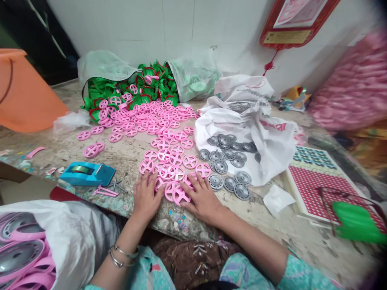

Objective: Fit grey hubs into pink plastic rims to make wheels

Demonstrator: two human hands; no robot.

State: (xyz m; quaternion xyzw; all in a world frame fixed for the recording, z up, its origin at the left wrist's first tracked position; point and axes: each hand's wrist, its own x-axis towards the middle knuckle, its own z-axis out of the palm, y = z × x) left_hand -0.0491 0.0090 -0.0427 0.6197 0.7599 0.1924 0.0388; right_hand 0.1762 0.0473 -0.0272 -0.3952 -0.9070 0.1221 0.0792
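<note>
Both hands rest flat on the table near its front edge, on a cluster of pink plastic wheels point(173, 169). My left hand point(146, 197) lies palm down with fingers stretched out, touching the wheels at its fingertips. My right hand point(203, 198) lies flat too, fingers spread over a pink wheel point(180, 195). Neither hand grips anything. Grey metal discs point(228, 161) lie just right of my right hand, spilling from a white plastic bag point(272, 141). More pink wheels point(151, 119) spread toward the back.
Green plastic parts point(121, 90) spill from a clear bag at the back. A blue tape dispenser point(87, 173) sits left of my hands. An orange bucket point(27, 92) stands far left. A red patterned board point(320, 185) and a green piece point(356, 221) lie right. A bag of pink-rimmed discs point(27, 245) is at lower left.
</note>
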